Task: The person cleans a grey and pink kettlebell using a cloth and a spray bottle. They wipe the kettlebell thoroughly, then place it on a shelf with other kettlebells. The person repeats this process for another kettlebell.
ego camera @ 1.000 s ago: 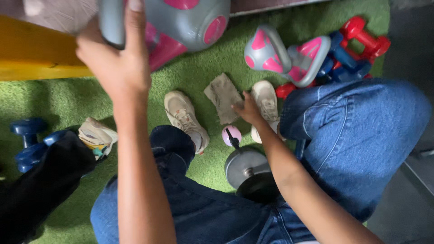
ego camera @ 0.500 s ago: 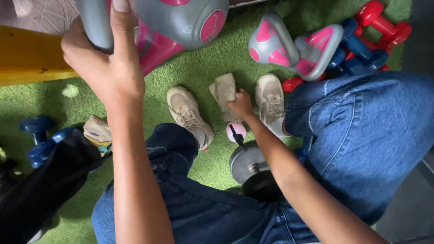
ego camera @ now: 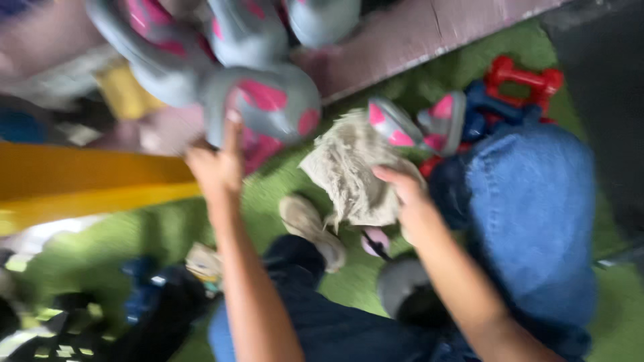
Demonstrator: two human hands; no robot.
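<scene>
The picture is blurred by motion. My left hand (ego camera: 216, 166) reaches up and holds the underside of a grey kettlebell with pink patches (ego camera: 268, 107) that sits on a raised shelf. My right hand (ego camera: 410, 201) grips a beige, frayed cloth (ego camera: 349, 175) and holds it up above the green turf (ego camera: 168, 231). Under the cloth lie my beige shoe (ego camera: 310, 228) and a small pink round piece (ego camera: 376, 240). My legs in blue jeans (ego camera: 530, 201) are folded to the right.
More grey and pink kettlebells (ego camera: 248, 33) stand on the shelf; another (ego camera: 417, 124) lies on the turf. Red (ego camera: 524, 77) and blue dumbbells (ego camera: 488, 110) sit at the far right. A yellow beam (ego camera: 87, 188) runs left. A grey dumbbell (ego camera: 402, 288) is by my knee.
My right hand has lifted the beige cloth off the turf toward the shelf. My view has tilted up. My left hand stays on the kettlebell.
</scene>
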